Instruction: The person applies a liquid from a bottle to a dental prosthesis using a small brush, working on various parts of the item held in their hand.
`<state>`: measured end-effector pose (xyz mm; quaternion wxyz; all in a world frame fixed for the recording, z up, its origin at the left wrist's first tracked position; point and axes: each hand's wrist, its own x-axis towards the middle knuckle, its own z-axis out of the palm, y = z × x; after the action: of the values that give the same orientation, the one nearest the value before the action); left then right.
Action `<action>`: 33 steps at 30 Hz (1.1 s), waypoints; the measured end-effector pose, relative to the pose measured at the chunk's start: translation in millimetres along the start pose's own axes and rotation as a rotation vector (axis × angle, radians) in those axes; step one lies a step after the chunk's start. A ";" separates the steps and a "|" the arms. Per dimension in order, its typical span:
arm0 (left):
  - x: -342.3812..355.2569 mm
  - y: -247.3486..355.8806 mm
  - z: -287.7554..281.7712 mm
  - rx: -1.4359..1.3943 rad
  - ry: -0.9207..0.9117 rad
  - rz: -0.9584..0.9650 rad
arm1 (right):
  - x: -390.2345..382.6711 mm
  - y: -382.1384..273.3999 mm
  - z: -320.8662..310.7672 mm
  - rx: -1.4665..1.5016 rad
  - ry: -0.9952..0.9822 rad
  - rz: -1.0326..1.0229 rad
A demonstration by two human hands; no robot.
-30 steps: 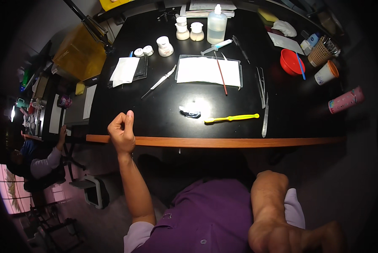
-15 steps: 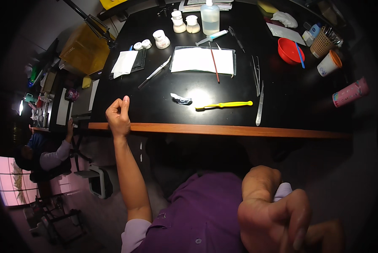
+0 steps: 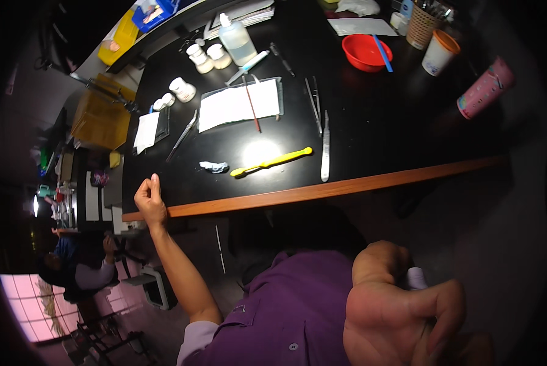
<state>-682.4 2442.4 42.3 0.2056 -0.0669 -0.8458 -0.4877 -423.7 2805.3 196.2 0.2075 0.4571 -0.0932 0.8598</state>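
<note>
The black tabletop (image 3: 371, 140) carries a wooden strip along its near edge. The left hand (image 3: 149, 200) rests on that edge at the near left corner, fingers curled into a loose fist, holding nothing that can be seen. The right hand (image 3: 407, 311) is raised close to the camera, well off the table, fingers bent and partly open; whether it holds anything cannot be told.

Nearest the left hand, just in from the near edge, lies a small pale lump (image 3: 214, 166), and beside it a yellow-handled tool (image 3: 272, 162) lies slantwise under a patch of lamp glare. A slim metal instrument (image 3: 326, 146) lies to its right. Mid-table sits a white sheet on a dark mat (image 3: 239, 104) with a thin brush (image 3: 252, 105) across it.

Along the far edge stand small white jars (image 3: 201, 60), a clear bottle (image 3: 236, 41), a red bowl (image 3: 365, 51) and a white cup with orange lid (image 3: 439, 52). A pink tumbler (image 3: 484, 89) lies near the right edge.

Beyond the left edge, another person (image 3: 78, 268) sits lower in the room beside a yellow bin (image 3: 101, 117).
</note>
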 end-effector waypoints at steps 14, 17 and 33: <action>-6.8 13.4 0.4 0.048 -0.088 0.057 | -0.2 58.2 10.9 0.191 0.080 0.051; -9.3 16.0 0.2 -0.074 -0.105 0.024 | 0.6 76.5 -8.4 0.739 -0.016 0.276; -11.0 9.3 -13.0 -0.329 -0.157 -0.099 | 23.9 171.2 92.3 -1.253 0.894 0.295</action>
<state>-665.8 2437.0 50.9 0.1009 -0.0956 -0.7702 -0.6224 -442.2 2626.0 273.0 0.3281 -0.1519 -0.5284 0.7682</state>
